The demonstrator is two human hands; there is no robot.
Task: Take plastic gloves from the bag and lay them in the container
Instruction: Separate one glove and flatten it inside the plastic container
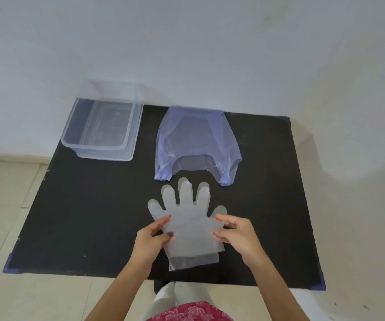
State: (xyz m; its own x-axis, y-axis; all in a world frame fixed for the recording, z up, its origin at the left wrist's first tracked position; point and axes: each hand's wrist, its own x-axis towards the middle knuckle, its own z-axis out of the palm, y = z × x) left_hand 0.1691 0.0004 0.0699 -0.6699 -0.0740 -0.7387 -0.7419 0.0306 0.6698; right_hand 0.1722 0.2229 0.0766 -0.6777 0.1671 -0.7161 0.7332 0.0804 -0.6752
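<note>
We look down on a black rectangular counter (82, 216) set against a pale wall. At its far left corner stands the clear, rectangular plastic container (130, 133), open at the top and, as far as we can tell through its walls, holding nothing. To its right lies the thin, pale blue plastic carrier bag (196, 140), flat on the counter with its two handles pointing toward us; whether more gloves remain inside we cannot tell.

Near the front edge we see the translucent, frosted plastic glove (190, 221), spread out flat. Its long axis runs away from us, cuff nearest the body and five fingertips pointing toward the bag's handles, which lie just beyond them. A second layer shows at the cuff, so we may be holding a stacked pair.

We pinch the glove at both side edges of its palm. The left hand (153, 239) closes thumb and fingers (163, 220) on the left edge; the right hand (235, 235) does the same on the right edge, its fingers loosely curled.

We judge that the coming move turns on one relation: the container lies forward and well to the left of the glove. The left hand is nearer, so the glove must travel diagonally across the bare counter.
</note>
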